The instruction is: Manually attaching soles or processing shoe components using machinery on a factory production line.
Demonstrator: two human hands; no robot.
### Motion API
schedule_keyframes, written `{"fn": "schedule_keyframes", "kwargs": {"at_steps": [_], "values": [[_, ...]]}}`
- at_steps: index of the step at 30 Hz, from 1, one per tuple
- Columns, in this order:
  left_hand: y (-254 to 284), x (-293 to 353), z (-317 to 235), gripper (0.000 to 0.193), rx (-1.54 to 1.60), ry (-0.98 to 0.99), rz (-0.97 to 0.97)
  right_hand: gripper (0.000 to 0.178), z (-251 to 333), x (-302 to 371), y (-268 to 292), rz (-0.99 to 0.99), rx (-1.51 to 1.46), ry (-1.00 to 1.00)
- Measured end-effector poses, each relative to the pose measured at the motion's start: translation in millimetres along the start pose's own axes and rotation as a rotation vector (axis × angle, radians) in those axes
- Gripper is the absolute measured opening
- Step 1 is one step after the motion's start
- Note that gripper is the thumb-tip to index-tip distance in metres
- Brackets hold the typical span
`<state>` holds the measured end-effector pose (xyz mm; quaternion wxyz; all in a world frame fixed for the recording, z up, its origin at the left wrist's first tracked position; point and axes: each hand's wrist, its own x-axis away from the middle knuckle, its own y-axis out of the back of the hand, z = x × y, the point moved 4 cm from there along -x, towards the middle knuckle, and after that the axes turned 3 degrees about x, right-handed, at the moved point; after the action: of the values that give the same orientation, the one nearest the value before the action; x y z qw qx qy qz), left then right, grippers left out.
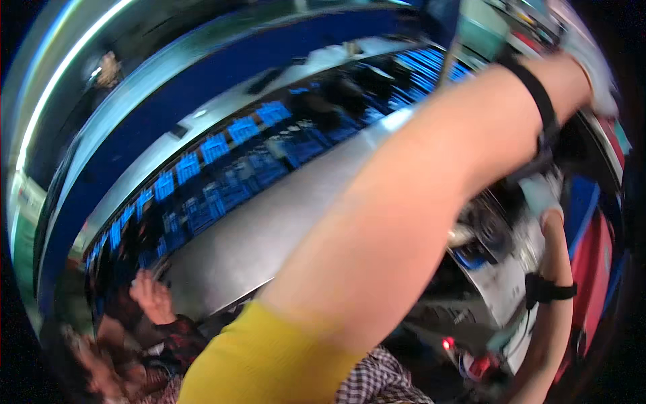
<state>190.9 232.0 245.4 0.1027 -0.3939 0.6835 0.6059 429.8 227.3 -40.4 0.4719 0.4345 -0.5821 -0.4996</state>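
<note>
My left arm, in a yellow sleeve with a black wrist strap, reaches across the view to the upper right. My left hand (pixel 595 71), in a pale glove, lies at the picture's rim near a jumble of small parts. Motion blur hides its fingers, and I cannot make out anything in it. Lower down, my right hand (pixel 538 195), also in a pale glove, is beside a dark, rounded device (pixel 488 229) on a light bench. The right fingers are smeared too, so any hold is hidden. A black strap (pixel 550 289) with a thin cable circles my right forearm.
A metal conveyor-like surface (pixel 249 236) runs diagonally, with a row of blue slotted holders (pixel 215 148) along it. Another person's hand (pixel 153 296) is at the lower left. A teal container (pixel 482 30) stands at the upper right, a red panel (pixel 595 249) at the right.
</note>
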Motion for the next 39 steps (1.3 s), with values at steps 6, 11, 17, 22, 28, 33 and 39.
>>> {"fn": "schedule_keyframes", "kwargs": {"at_steps": [6,11,17,22,28,33,39], "values": [[75.4,36.9,-18.0,0.019,0.011,0.054,-0.079,0.047,177.6,220.9,125.3,0.25,-0.858,0.395],[27.9,53.9,-8.2,0.037,-0.528,-0.409,0.099,0.054,207.8,304.5,41.4,0.923,-1.202,0.611],[-34.2,110.4,5.7,0.075,-0.1,0.211,0.447,0.069,264.6,286.9,-51.1,0.837,-1.832,0.526],[-58.3,165.9,11.4,0.074,0.069,0.396,0.711,0.064,301.2,273.2,-39.1,0.758,-2.382,0.623],[-72.6,173.8,14.1,0.063,0.059,0.353,0.679,0.04,322.3,246.2,-40.3,0.933,-2.753,0.571],[-79.7,177.8,14.7,0.063,-0.009,0.359,0.658,0.032,281.8,269.3,-35.4,1.063,-2.765,0.665],[-73.6,188.7,17.3,0.065,-0.119,0.354,0.559,0.049,167.4,306.1,-34.9,0.331,-2.452,0.015]]}}
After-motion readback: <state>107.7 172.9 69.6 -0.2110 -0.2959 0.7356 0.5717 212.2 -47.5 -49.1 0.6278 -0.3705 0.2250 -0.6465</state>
